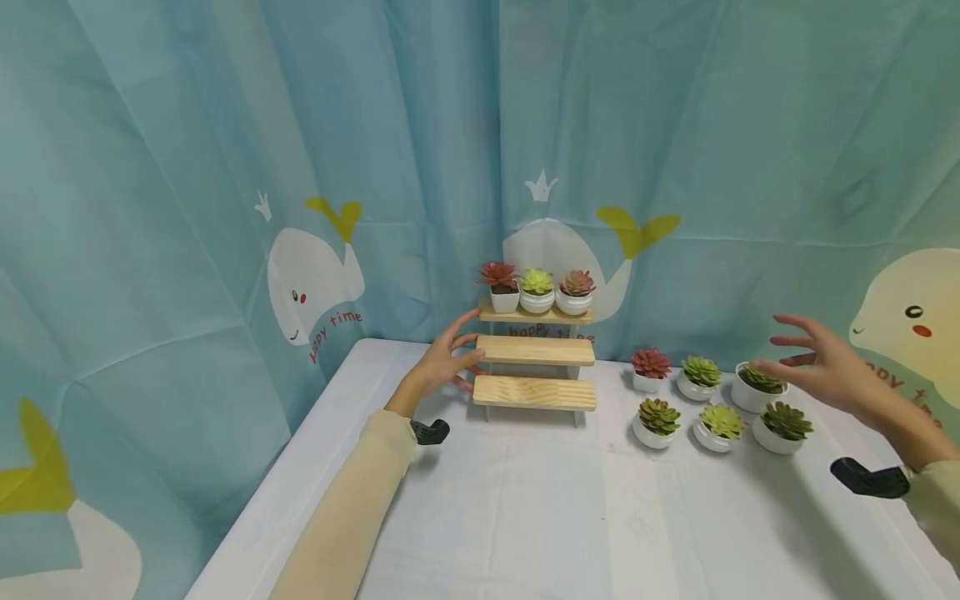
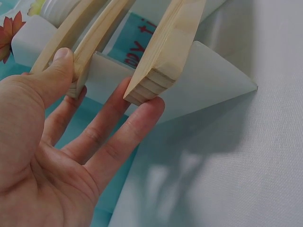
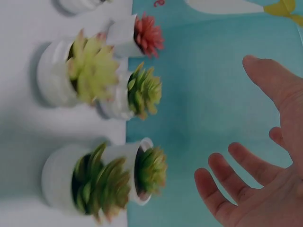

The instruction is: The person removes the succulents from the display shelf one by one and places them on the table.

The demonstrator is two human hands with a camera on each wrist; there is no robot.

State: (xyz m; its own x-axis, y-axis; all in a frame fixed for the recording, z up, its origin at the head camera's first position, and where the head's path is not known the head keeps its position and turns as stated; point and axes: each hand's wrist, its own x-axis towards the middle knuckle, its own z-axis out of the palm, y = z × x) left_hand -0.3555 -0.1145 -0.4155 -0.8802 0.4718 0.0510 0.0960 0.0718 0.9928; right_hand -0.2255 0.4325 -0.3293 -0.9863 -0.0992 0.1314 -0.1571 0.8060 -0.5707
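- We saw 6 potted plants (image 1: 717,425) on the table (image 1: 540,508), left of and below the right hand (image 1: 832,367), the nearer of the 2; it hung open, holding nothing.
- Further left stood the wooden stand (image 1: 536,351), its long axis running left to right; the left hand (image 1: 438,367), fingers spread and nearly straight, touched its left end.
- We counted 3 more plants (image 1: 537,283) along its top shelf (image 1: 538,317).
- We had a blue curtain (image 1: 420,125) close behind the table.
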